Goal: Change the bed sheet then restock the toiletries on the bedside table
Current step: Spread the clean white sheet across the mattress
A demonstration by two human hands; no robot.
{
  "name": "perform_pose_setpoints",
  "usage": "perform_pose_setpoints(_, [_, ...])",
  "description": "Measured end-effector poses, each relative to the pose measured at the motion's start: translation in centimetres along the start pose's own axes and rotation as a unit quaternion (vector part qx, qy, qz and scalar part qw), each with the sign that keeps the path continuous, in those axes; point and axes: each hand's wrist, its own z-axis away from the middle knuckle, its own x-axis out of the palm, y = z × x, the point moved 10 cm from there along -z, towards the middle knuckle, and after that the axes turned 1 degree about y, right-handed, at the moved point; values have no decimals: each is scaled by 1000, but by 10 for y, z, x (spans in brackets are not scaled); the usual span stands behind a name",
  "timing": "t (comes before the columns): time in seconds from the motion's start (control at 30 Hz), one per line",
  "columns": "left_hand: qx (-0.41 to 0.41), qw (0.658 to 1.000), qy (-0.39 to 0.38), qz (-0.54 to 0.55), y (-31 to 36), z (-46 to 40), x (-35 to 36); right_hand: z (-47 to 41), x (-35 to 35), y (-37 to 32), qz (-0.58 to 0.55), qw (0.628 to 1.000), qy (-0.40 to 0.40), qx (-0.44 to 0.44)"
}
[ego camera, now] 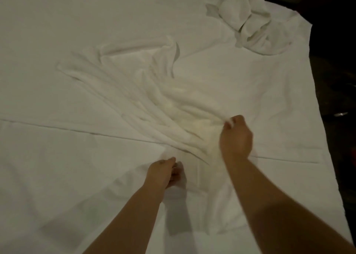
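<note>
A white bed sheet [77,32] covers the whole bed. Its middle is gathered into long folds [134,92] that run toward both of my hands. My left hand [163,173] grips a bunch of the sheet near the lower middle, fingers curled round the cloth. My right hand [236,136] pinches a fold of the same sheet a little higher and to the right. A straight seam or crease crosses the sheet from left to right under my hands.
A crumpled white cloth [248,20] lies bunched at the bed's far right corner. The bed's right edge [317,92] runs diagonally down the frame, with dark floor [339,61] beyond it.
</note>
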Motion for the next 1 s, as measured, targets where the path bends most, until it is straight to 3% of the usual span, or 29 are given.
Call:
perform_pose_setpoints(0.13, [21,998,-32,-47,-18,11,42,-13,3,33,63,997,-42,-14])
perform_pose_setpoints(0.27, [40,994,-36,-99,-38,24,84,64,11,62,58,993,-88,-48])
perform_pose_setpoints(0.33, [29,997,-46,-60,-45,33,98,100,7,77,33,991,-109,-69])
perform_pose_setpoints(0.43, [28,994,-106,-16,-48,46,122,121,4,115,-60,986,-158,-8])
perform_pose_setpoints(0.53, [24,986,-163,-15,-53,54,140,113,-1,146,-73,979,-186,47])
perform_pose_setpoints(0.67, [32,994,-101,-13,-60,50,134,60,-41,164,-147,977,-81,135])
perform_pose_setpoints(0.8, [59,991,-93,-74,-67,51,142,8,-86,152,-97,993,19,65])
perform_pose_setpoints(0.9, [68,989,-95,-95,-72,53,149,-20,-98,141,-30,999,34,12])
perform_pose_setpoints(1.0, [72,989,-90,-96,-75,52,161,-45,-98,142,-35,999,12,12])
